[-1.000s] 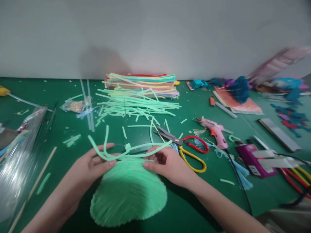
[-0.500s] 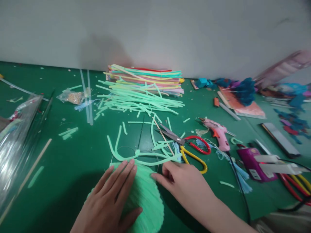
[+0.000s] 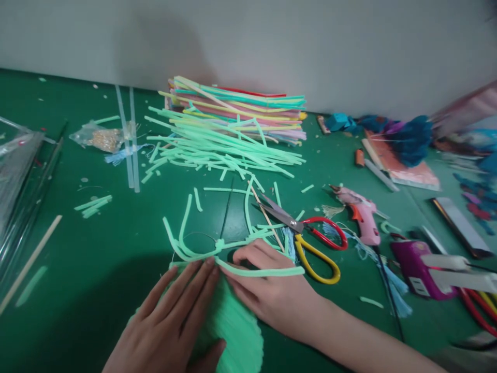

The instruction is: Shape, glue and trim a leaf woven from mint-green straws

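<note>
A mint-green fringed fan shape (image 3: 236, 331) lies on the green table (image 3: 116, 259) near the front edge. My left hand (image 3: 174, 324) rests flat on it, fingers stretched out and pressing down. My right hand (image 3: 267, 290) lies beside it, fingers curled at the fan's top edge where knotted green strips (image 3: 217, 248) spread out. One strip (image 3: 267, 271) crosses over my right fingers. Whether those fingers pinch a strip is hidden.
Red-and-yellow scissors (image 3: 310, 241) lie just right of my right hand. A pink glue gun (image 3: 359, 212), a purple box (image 3: 411, 264) and cables sit farther right. Cut green strips (image 3: 217, 150) and a stack of coloured sheets (image 3: 240, 111) lie behind. Clear plastic packaging (image 3: 19, 171) is at the left.
My left hand let go of the strips and moved down flat onto the fan. My right hand slid under a strip at the fan's top. The camera moved closer and lower.
</note>
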A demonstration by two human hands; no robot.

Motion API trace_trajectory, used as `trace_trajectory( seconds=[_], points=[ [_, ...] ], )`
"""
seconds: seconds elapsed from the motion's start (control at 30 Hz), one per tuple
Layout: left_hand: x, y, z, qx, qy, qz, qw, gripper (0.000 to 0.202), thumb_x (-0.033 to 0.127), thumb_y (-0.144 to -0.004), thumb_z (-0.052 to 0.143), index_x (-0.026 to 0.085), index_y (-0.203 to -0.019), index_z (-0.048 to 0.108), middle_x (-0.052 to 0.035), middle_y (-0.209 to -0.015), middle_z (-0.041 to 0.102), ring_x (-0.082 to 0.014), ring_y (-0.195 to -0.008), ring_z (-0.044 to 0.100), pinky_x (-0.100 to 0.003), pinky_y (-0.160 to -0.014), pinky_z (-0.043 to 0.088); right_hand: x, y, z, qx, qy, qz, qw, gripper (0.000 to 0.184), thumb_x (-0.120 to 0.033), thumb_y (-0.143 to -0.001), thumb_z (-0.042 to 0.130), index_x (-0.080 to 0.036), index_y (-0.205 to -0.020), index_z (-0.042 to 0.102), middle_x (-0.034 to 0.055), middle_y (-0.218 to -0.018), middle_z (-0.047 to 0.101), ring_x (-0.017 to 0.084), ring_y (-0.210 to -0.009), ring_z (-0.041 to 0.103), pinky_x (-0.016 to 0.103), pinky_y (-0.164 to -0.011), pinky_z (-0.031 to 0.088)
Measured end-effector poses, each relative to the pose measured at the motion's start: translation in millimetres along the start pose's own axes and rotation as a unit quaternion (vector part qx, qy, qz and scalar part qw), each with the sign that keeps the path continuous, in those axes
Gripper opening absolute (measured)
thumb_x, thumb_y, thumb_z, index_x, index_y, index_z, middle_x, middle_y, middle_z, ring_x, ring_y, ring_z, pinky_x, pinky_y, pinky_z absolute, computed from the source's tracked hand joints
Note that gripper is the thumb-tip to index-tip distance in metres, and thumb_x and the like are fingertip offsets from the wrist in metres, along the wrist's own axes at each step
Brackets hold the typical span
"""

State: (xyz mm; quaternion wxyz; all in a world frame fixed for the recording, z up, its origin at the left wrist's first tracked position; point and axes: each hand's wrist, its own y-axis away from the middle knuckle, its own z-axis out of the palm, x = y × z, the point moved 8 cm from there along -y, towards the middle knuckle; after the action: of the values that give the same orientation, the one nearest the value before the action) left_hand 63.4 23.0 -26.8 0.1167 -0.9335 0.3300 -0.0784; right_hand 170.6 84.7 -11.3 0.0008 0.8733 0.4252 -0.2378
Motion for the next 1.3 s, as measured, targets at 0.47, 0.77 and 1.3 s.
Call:
trace_trajectory(
  seconds=[0.47,0.77,1.3],
  points=[
    [-3,-7,2.9,0.001,-0.011,-0.004,1.0,0.069,0.062,-0.082,0.06,0.016,-0.134,0.059,-0.0106,-0.136,0.063,-0.0281,-0.12,0.057,-0.042,-0.103,0.035,31,25,-39,0.04,-0.125,0.036,0.991,0.025,-0.008,-0.092,0.055,-0.018,-0.111,0.067,0.0064,-0.104,0.065,0.015,-0.095,0.059,0.03,-0.086,0.049],
    [-1,-5,2.0,0.017,0.0,-0.016,1.0,0.064,0.058,-0.082,0.059,0.017,-0.13,0.059,-0.0142,-0.129,0.064,-0.0316,-0.115,0.055,-0.048,-0.106,0.032,23,49,-12,-0.003,-0.061,0.01,0.998,0.009,-0.022,-0.091,0.065,-0.014,-0.089,0.066,0.0073,-0.09,0.065,0.017,-0.079,0.053,0.031,-0.069,0.047],
    [23,-30,2.4,0.027,0.061,0.049,0.997,0.049,0.034,-0.08,0.058,0.013,-0.124,0.065,-0.0085,-0.128,0.07,-0.0224,-0.12,0.061,-0.04,-0.12,0.022,20,43,-14,0.011,-0.005,-0.053,0.999,0.027,-0.012,-0.097,0.045,-0.013,-0.08,0.065,0.0055,-0.076,0.063,0.016,-0.068,0.046,0.031,-0.061,0.039]
  ],
)
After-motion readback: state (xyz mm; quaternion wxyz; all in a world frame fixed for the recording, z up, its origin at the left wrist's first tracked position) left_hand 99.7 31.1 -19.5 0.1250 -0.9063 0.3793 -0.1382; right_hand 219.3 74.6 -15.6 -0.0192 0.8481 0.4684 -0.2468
